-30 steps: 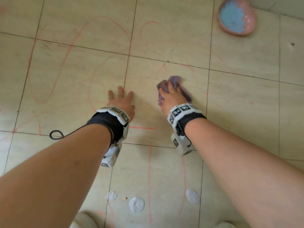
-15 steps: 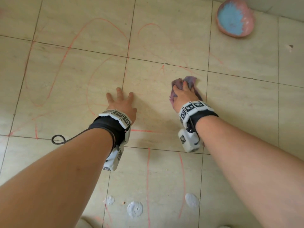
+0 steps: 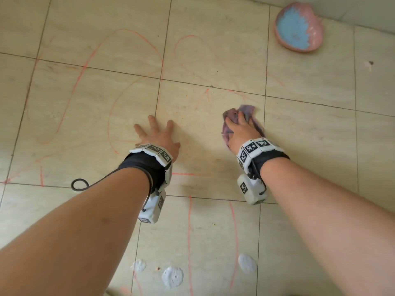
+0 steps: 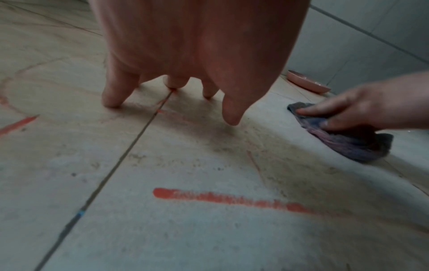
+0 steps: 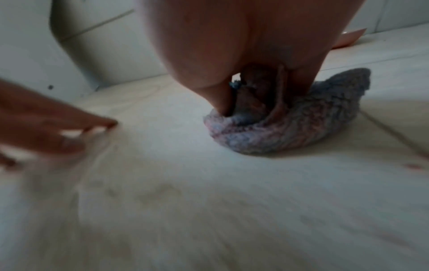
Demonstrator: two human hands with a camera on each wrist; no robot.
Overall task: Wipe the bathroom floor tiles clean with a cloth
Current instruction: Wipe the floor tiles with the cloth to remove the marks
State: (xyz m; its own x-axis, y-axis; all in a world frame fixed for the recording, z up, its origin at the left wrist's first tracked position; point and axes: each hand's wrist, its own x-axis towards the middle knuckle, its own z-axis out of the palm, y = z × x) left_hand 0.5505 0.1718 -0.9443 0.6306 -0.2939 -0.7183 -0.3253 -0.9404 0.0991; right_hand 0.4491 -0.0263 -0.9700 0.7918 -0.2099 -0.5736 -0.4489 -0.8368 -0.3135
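A crumpled purple-blue cloth (image 3: 248, 109) lies on the beige floor tiles (image 3: 310, 129), which carry red scribbled lines (image 3: 119, 99). My right hand (image 3: 237, 122) presses down on the cloth, with the fabric bunched between thumb and fingers (image 5: 278, 132). The left wrist view shows that hand (image 4: 362, 106) lying on top of the cloth (image 4: 343, 144). My left hand (image 3: 156, 133) rests flat on the tile to the left, fingers spread, fingertips (image 4: 111, 102) on the floor and holding nothing. A thick red streak (image 4: 223, 199) lies nearer me than the left hand.
A pink bowl with a blue inside (image 3: 298, 26) sits by the wall at the far right. White foam blobs (image 3: 172, 276) dot the tiles close to me. A looped black cable (image 3: 79, 184) hangs by my left forearm.
My right hand slid the cloth to the right across the tile, then slightly back toward me. The left hand stayed planted on the floor.
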